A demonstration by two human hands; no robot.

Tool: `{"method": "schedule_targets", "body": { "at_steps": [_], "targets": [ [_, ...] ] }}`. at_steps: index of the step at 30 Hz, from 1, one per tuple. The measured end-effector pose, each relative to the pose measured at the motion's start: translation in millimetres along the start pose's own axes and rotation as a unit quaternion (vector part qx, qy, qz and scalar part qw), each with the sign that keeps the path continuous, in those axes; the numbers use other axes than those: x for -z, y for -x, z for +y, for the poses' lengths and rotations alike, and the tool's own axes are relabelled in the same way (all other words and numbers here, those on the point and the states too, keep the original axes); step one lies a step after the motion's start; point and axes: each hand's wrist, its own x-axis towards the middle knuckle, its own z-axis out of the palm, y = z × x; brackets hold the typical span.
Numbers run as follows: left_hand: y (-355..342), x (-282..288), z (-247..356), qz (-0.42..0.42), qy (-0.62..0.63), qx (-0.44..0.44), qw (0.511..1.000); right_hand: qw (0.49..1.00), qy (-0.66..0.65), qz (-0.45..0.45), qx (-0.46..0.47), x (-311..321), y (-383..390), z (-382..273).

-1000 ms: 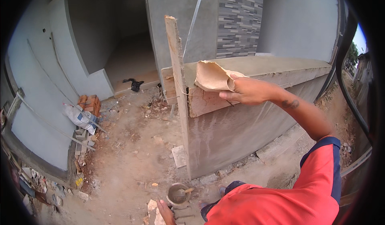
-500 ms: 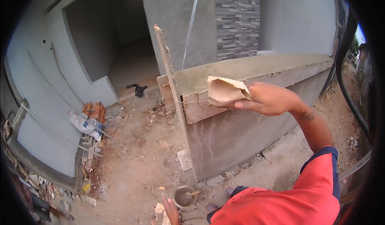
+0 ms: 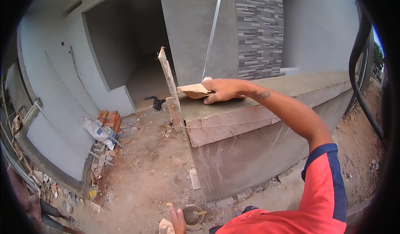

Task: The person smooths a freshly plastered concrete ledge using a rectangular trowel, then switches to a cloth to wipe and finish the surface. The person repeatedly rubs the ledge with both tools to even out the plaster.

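My right hand (image 3: 223, 90) reaches over the end of a low wall's cement-coated top (image 3: 266, 88). It grips a bent piece of brown paper (image 3: 195, 90), whose tan edge sticks out past my fingers toward an upright wooden stake (image 3: 170, 77). The paper seems to rest on the wet-looking surface; my palm hides its rest. A plank (image 3: 233, 130) runs along the wall's upper edge, tied with a thin string. Low in the view, my left hand (image 3: 179, 222) has its fingers stretched out and nothing visible in them, beside a bucket (image 3: 192, 214) with a wooden-handled tool inside.
Red bricks (image 3: 110, 119) and a white sack (image 3: 99, 132) lie by the left wall. A black plastic bag (image 3: 156, 102) sits near the doorway. A thick black cable (image 3: 360, 63) hangs at right. Another person's legs (image 3: 52, 211) show at lower left.
My right hand has moved from in front of the plank up onto the wall top, farther left, and the paper has gone from a raised, curled shape to lying flatter. My left hand stays low.
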Motion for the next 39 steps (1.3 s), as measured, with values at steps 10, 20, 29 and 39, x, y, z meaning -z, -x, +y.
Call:
{"method": "schedule_targets", "body": {
  "at_steps": [10, 20, 29, 39],
  "targets": [
    [44.6, -35.8, -44.7, 0.055, 0.130, 0.108, 0.984, 0.996, -0.026, -0.028, 0.080, 7.0, -41.3, 28.3],
    [61.7, -35.1, -50.0, 0.100, 0.059, 0.121, 0.986, 0.997, -0.019, -0.072, 0.035, -10.6, -53.6, 37.7],
    [69.1, -25.7, -9.6, 0.085, 0.121, 0.148, 0.978, 0.988, 0.075, -0.125, 0.043, -8.3, -23.7, -3.8],
    [51.3, -36.9, -42.1, 0.053, 0.061, 0.097, 0.992, 0.995, 0.026, 0.049, 0.087, 27.7, 71.7, -52.9]
  ]
}}
